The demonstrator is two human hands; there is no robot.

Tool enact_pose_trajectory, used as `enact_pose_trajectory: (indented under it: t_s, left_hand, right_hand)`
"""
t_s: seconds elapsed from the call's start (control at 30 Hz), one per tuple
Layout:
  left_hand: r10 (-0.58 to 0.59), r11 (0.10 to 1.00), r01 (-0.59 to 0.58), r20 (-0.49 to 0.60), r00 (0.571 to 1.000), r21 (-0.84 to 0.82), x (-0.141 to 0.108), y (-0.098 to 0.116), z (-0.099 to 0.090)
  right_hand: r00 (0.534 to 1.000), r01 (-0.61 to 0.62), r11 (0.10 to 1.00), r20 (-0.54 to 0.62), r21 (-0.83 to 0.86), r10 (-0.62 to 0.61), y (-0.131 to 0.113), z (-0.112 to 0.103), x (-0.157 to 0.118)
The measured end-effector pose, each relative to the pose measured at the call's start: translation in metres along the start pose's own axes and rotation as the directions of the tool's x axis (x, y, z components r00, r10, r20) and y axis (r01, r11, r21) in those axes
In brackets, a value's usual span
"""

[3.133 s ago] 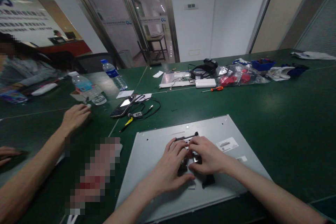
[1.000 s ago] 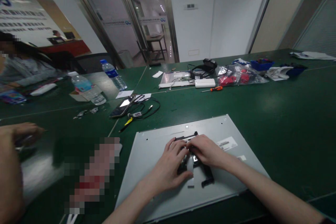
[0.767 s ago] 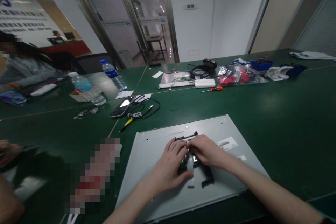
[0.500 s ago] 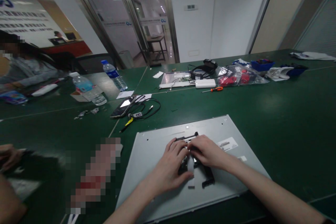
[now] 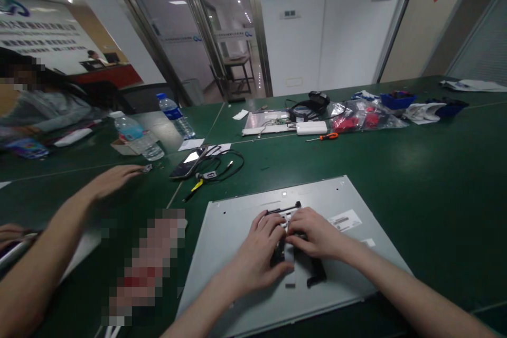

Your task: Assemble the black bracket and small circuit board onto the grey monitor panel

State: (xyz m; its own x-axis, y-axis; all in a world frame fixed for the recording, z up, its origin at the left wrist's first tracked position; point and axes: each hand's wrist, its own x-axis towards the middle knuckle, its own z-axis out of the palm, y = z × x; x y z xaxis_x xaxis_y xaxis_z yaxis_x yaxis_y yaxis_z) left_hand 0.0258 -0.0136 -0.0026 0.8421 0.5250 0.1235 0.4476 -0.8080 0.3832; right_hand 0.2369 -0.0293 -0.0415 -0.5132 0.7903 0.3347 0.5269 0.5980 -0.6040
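A large grey metal panel point(image 5: 245, 296) lies flat on the green table. Near its middle sits a black and silver part point(image 5: 317, 274), with a pale flat strip point(image 5: 290, 277) beside it. My left hand point(image 5: 267, 251) rests over the part's left side, fingers curled and thumb apart, touching the strip. From the right, my right hand point(image 5: 312, 232) pinches at the part close to my left fingertips. The hands cover much of the part, so what the fingers grip is hidden.
A co-worker's hand point(image 5: 114, 179) reaches in from the left near two bottles. A phone point(image 5: 186, 163) with cables lies beyond the panel. Farther back are an orange screwdriver point(image 5: 327, 137), a white box point(image 5: 311, 128) and plastic bags point(image 5: 366, 116).
A co-worker's arm has reached forward at the left, toward small scraps near the bottles. The view has shifted slightly. My hands have barely moved on the part.
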Motion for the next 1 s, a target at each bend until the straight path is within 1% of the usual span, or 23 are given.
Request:
enact_pose_trajectory:
  t_s: [0.3,0.47,0.6,0.77,1.0]
  left_hand:
    - [-0.006,1.0,0.006,0.007,1.0,-0.006,-0.001,-0.001,0.0]
    - [-0.004,1.0,0.003,-0.012,1.0,-0.021,-0.001,0.001,-0.001]
    - [0.0,0.999,0.0,-0.007,1.0,-0.034,0.001,0.003,-0.003]
    - [0.03,0.999,-0.031,-0.037,0.999,-0.014,0.001,0.003,-0.005]
    - [0.051,0.999,-0.051,-0.044,0.998,-0.008,0.0,0.0,-0.001]
  right_hand:
    - [1.0,0.006,1.0,-0.007,-0.003,-0.006,-0.006,-0.003,0.0]
    - [1.0,-0.006,0.997,0.019,-0.082,0.008,-0.009,-0.003,-0.001]
    - [0.999,-0.015,0.992,0.034,-0.124,0.019,-0.01,-0.002,-0.002]
    - [0.999,-0.017,0.992,0.04,-0.125,0.022,-0.01,-0.001,-0.003]
    - [0.999,-0.02,0.992,0.043,-0.125,0.026,-0.01,-0.002,-0.003]
